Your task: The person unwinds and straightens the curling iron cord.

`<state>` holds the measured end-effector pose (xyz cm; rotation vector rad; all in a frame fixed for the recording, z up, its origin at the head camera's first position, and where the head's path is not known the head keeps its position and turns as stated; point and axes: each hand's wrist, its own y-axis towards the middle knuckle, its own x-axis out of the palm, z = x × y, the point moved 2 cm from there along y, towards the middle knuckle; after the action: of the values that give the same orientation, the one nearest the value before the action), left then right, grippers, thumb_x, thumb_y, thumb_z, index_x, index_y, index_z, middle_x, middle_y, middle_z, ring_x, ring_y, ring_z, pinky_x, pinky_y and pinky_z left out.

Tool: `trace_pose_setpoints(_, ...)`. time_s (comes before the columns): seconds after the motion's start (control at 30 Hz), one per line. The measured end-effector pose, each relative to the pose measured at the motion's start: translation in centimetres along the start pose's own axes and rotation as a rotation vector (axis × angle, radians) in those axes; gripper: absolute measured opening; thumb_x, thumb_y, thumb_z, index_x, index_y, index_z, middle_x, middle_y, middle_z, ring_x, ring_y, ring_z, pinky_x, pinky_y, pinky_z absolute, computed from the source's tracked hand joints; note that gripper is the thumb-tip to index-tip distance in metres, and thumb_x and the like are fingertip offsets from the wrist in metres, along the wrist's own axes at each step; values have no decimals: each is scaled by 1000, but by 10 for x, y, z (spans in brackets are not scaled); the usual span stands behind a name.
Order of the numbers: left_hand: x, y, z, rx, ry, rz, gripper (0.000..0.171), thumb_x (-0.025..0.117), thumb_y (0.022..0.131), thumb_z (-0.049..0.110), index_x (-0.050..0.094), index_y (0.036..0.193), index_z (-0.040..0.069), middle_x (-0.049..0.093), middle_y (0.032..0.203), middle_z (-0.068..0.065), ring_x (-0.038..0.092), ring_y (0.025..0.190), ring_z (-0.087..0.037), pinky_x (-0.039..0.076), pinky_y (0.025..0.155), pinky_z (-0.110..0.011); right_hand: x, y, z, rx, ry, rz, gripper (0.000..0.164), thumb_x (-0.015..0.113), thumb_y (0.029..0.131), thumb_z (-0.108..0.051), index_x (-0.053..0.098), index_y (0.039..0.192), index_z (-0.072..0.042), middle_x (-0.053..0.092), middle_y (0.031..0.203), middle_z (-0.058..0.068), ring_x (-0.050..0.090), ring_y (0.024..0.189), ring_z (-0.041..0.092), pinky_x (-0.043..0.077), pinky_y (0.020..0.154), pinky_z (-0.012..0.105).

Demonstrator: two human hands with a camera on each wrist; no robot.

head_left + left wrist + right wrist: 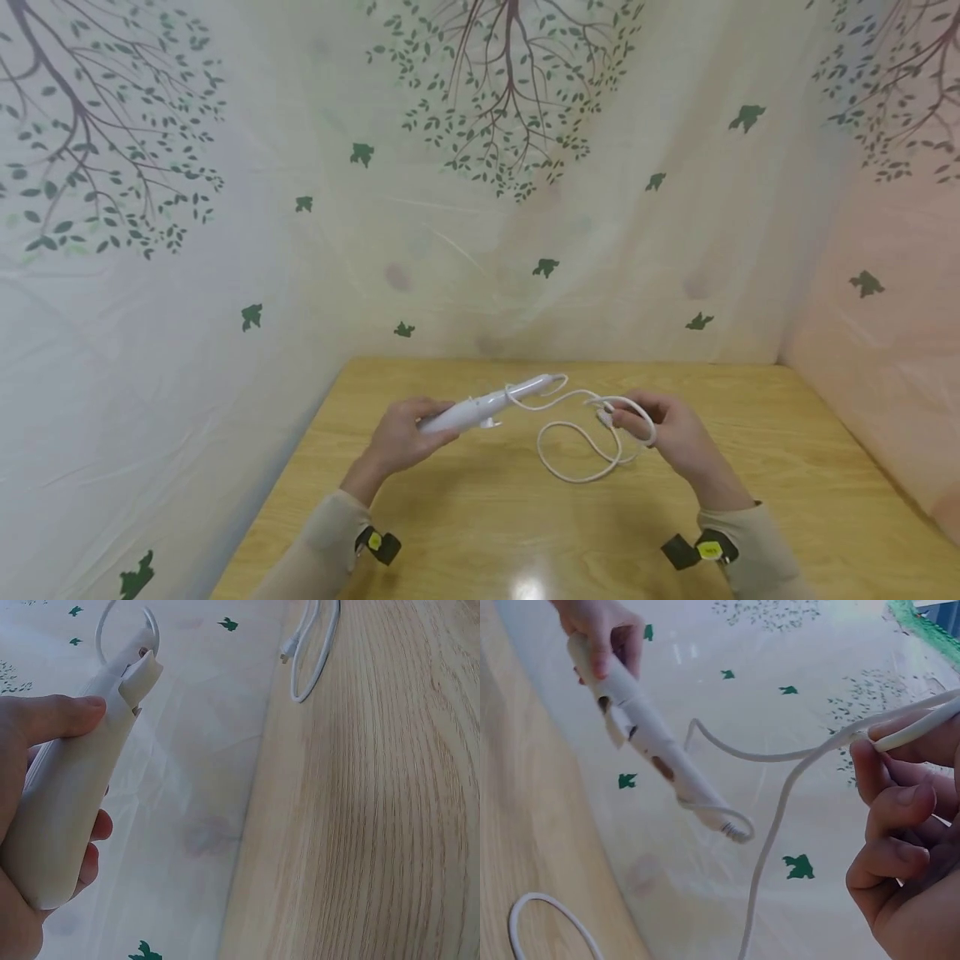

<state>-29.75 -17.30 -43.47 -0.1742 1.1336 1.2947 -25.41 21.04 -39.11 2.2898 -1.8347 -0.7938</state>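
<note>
A white curling iron point(491, 406) is held up over the table by my left hand point(408, 433), which grips its thick end. In the left wrist view the thumb lies along the curling iron point(75, 780), just below its raised lever point(141, 679). The white cord point(573, 481) leaves the thin far end and loops back around it. My right hand point(678, 433) pinches the cord between thumb and fingertips, as the right wrist view shows at the bend of the cord point(776, 817). A plug point(287, 652) hangs by the cord loops in the left wrist view.
Beneath both hands is a wooden table point(480, 533). A pale curtain point(465, 233) with printed trees and green leaves stands behind the table and along both sides. Each sleeve cuff bears a black strap, such as the right strap point(708, 548).
</note>
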Motion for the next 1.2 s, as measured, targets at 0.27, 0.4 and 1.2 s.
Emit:
trace_pose_setpoints(0.27,-1,-5,-1,37,1,-67,36,80,79,35,74,111,19,72,104,3,65,89,-13,53,72,-33,-9,5,-5,-54,375,149,22,57,94,5,74,97,-8,69,80,-6,53,67,3,30,51,24)
trace_pose_setpoints(0.4,-4,-7,-2,46,-23,-111,37,80,80,35,73,111,19,72,105,4,65,90,-12,53,75,-34,-12,9,-3,-54,566,223,24,55,94,8,74,94,-7,70,79,-1,49,61,3,19,51,29)
trace_pose_setpoints(1.2,-14,-15,-4,242,-197,-103,36,82,79,27,73,112,16,72,103,3,66,89,-10,55,73,-30,-33,7,41,297,576,479,13,67,91,-8,76,84,-12,67,70,-4,44,50,5,29,45,22)
